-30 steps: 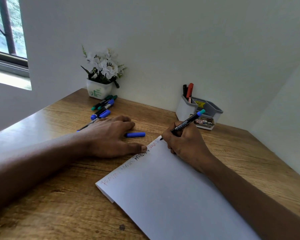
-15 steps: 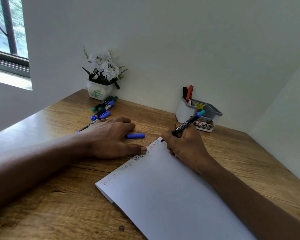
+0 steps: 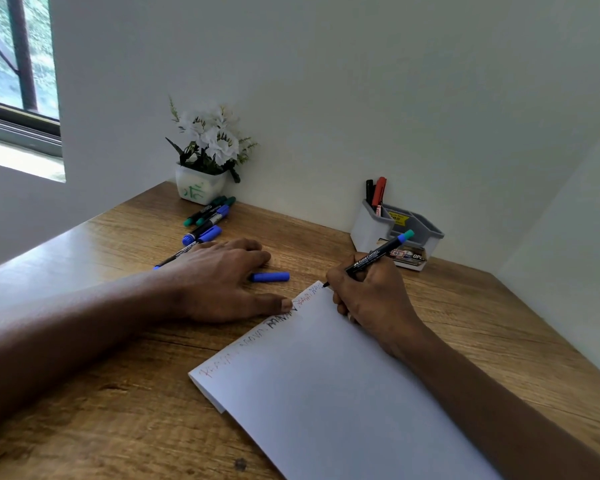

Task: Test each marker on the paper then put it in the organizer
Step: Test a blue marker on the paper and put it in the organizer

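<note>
Right hand (image 3: 368,299) grips a teal-ended marker (image 3: 374,258), tip at the far corner of the paper (image 3: 326,393). Left hand (image 3: 219,282) lies flat, fingers straight, thumb touching the scribbled edge. A blue cap (image 3: 270,277) lies between the hands. Loose markers (image 3: 207,220) lie beyond, beside a flowerpot (image 3: 200,185). The organizer (image 3: 371,226), holding a red marker (image 3: 381,188), stands against the white wall. Wooden tabletop (image 3: 118,410); window (image 3: 14,81) at left.

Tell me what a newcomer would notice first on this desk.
The right hand grips a black marker, its tip at the far corner of the white paper. The left hand lies flat beside it, a blue cap by its fingers. Further back, loose markers lie near a flower pot and an organizer holds two more.
</note>
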A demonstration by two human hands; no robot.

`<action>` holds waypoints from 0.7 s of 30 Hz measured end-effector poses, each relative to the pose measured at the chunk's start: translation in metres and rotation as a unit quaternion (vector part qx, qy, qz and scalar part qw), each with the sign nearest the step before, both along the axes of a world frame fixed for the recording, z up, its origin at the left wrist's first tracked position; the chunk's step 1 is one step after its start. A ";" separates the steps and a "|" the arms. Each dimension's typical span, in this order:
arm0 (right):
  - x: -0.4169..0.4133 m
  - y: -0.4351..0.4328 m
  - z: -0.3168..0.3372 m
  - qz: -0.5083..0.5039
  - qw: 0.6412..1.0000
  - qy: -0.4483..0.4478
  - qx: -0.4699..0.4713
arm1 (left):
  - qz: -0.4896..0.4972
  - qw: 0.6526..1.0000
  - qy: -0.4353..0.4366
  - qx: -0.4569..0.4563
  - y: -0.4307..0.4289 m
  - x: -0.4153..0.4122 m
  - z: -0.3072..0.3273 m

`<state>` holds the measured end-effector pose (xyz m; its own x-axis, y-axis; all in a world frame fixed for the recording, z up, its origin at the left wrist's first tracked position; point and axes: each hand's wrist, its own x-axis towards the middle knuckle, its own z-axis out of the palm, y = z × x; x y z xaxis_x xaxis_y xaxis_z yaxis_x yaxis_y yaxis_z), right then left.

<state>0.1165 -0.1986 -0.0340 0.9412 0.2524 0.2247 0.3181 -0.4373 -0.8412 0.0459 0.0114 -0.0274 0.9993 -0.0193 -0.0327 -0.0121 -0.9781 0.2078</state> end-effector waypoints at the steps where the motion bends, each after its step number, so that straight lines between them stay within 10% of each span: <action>1: 0.000 0.000 0.000 0.001 1.000 0.001 0.000 | 0.000 1.000 0.002 -0.001 0.000 0.000 0.000; 21: -0.002 0.002 0.001 -0.014 1.000 0.007 -0.002 | -0.007 1.000 -0.012 -0.007 0.000 0.000 0.000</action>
